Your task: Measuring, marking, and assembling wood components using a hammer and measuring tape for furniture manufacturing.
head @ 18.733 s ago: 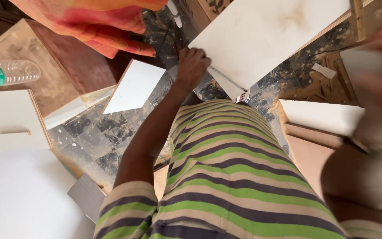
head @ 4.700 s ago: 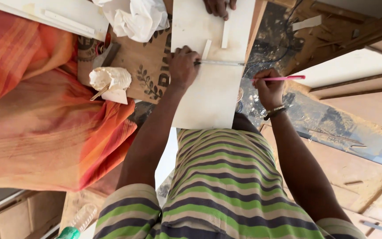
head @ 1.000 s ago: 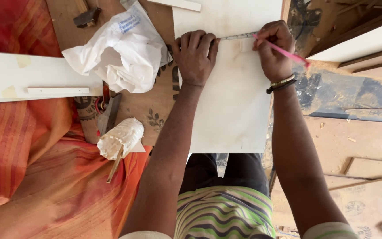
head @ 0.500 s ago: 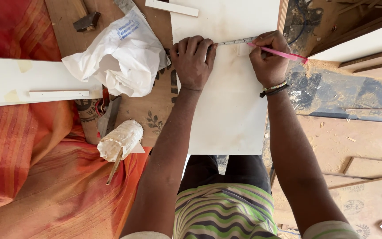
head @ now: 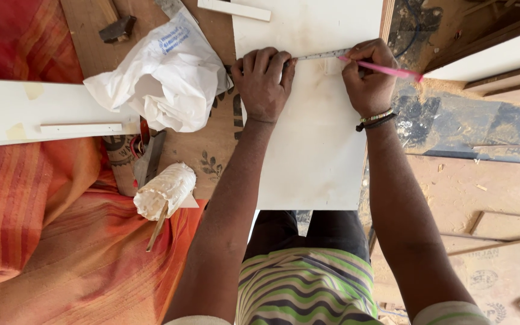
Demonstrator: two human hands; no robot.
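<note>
board: flat white rectangular board (head: pixel 311 150) lies on the brown tabletop (head: pixel 212 150)
left hand: left hand (head: pixel 264 84) pressed flat, pinning thin metal ruler (head: pixel 323 55) across the board
right hand: right hand (head: pixel 368 75) closed around slim pink pencil (head: pixel 386 69), tip at the ruler

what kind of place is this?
Probably a carpentry workshop: the left hand pins a metal ruler on a white board, the right hand marks with a pink pencil, sawdust around.

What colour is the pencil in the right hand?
Pink. The pencil in the right hand shows best in the head view, against the white board.
</note>
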